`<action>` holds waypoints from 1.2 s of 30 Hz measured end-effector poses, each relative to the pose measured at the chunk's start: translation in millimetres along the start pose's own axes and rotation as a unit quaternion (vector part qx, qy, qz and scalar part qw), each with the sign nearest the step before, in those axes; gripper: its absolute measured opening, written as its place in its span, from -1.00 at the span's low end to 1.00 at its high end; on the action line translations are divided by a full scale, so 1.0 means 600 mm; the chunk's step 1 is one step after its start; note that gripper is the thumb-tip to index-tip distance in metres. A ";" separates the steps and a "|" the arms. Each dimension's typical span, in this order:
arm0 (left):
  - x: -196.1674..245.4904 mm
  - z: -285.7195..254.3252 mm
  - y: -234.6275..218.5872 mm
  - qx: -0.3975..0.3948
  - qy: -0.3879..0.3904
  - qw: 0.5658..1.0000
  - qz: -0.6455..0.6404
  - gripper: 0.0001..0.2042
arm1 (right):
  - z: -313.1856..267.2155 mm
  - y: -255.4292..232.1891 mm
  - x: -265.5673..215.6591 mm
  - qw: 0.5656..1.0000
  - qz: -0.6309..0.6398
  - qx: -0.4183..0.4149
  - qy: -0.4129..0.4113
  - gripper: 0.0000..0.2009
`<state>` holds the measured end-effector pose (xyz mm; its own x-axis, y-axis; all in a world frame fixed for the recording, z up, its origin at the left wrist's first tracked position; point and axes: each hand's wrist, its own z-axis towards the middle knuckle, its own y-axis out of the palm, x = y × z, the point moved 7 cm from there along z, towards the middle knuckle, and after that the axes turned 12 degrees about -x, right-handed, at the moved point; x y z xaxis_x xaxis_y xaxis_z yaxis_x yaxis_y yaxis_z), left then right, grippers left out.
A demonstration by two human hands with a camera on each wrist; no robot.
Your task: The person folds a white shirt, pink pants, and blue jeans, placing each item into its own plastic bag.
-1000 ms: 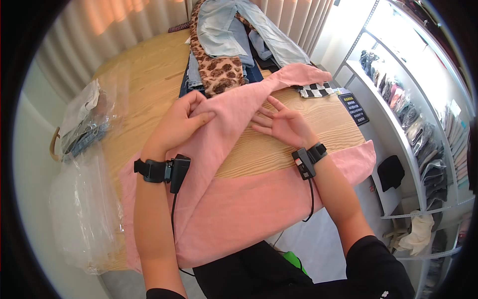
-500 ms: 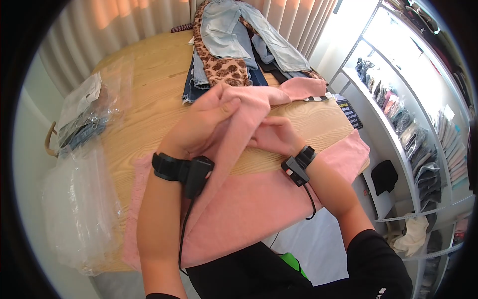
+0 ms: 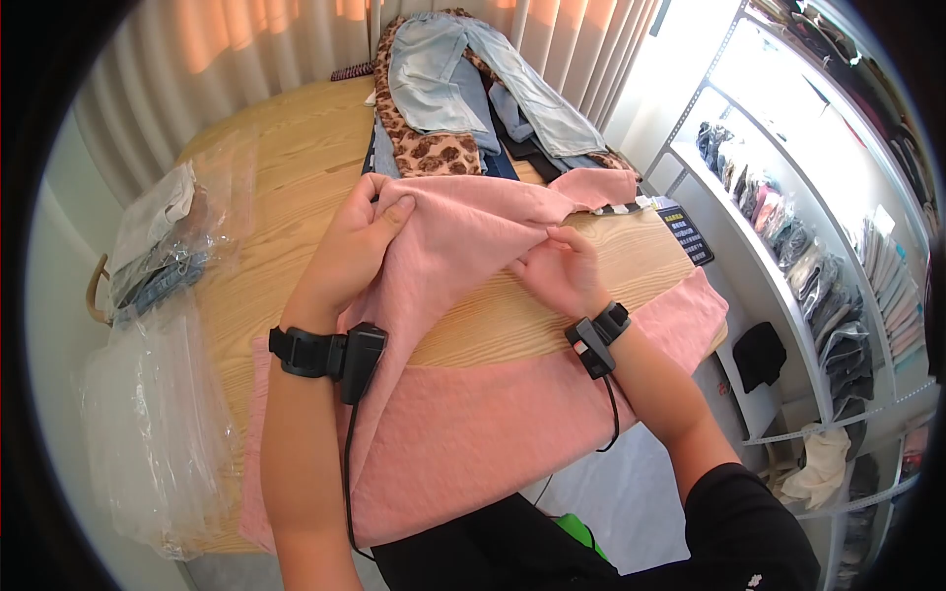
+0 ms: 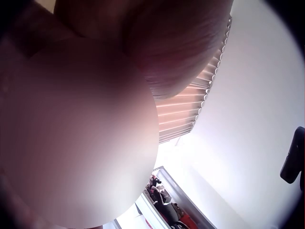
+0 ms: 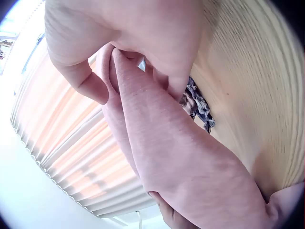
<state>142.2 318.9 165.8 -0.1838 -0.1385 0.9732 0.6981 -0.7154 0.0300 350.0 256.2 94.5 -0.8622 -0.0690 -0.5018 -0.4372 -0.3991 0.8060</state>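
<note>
Pink trousers [image 3: 483, 428] lie along the table's near edge, with one leg raised off the wood in a slanting fold. My left hand [image 3: 357, 244] pinches the upper edge of that leg between thumb and fingers. On its lower edge, further right, my right hand [image 3: 562, 274] pinches the cloth. The right wrist view has the right hand [image 5: 143, 28] at the top and the pink leg [image 5: 162, 133] running down from its fingers. A dark, blurred close-up fills much of the left wrist view and hides the left hand's grip.
Light blue jeans [image 3: 429, 74] and a leopard-print garment [image 3: 434, 153] are piled at the back of the wooden table [image 3: 286, 148]. Clear plastic bags [image 3: 153, 424] and a bagged garment [image 3: 163, 236] lie at the left. Shelves [image 3: 788, 286] of packed clothes stand at right.
The right hand was open under the leg a second ago; its fingers have closed on the cloth's edge. The left hand went right, then back left, spreading the raised leg wider.
</note>
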 end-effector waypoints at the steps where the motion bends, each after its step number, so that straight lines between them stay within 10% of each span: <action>1: -0.002 0.000 -0.002 0.000 -0.004 1.000 0.025 -0.84 | -0.001 -0.003 -0.007 1.000 -0.012 -0.004 -0.016 -0.55; 8: 0.005 -0.001 -0.021 0.039 0.021 0.994 0.099 -0.87 | -0.014 -0.017 -0.002 0.997 0.016 0.015 0.069 -0.65; 10: 0.007 -0.006 -0.033 0.086 0.028 0.994 0.063 -0.87 | -0.012 -0.015 0.005 0.956 0.193 -0.187 0.120 -0.64; 14: 0.009 -0.010 -0.035 0.101 0.025 0.993 0.053 -0.87 | -0.018 0.013 0.001 0.939 0.216 -0.240 0.121 -0.64; 16: -0.001 -0.004 -0.026 0.055 0.016 0.997 0.061 -0.88 | -0.019 -0.008 -0.004 0.999 0.012 -0.007 0.045 -0.59; 36: 0.016 -0.014 -0.042 0.104 0.019 0.992 0.067 -0.87 | -0.013 -0.031 -0.013 0.998 0.017 0.060 -0.022 -0.59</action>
<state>117.1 330.1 172.6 -0.1033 -0.2512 0.9624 0.8446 -0.5332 -0.0485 367.0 257.2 81.3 -0.8865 -0.0401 -0.4610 -0.4322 -0.2846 0.8557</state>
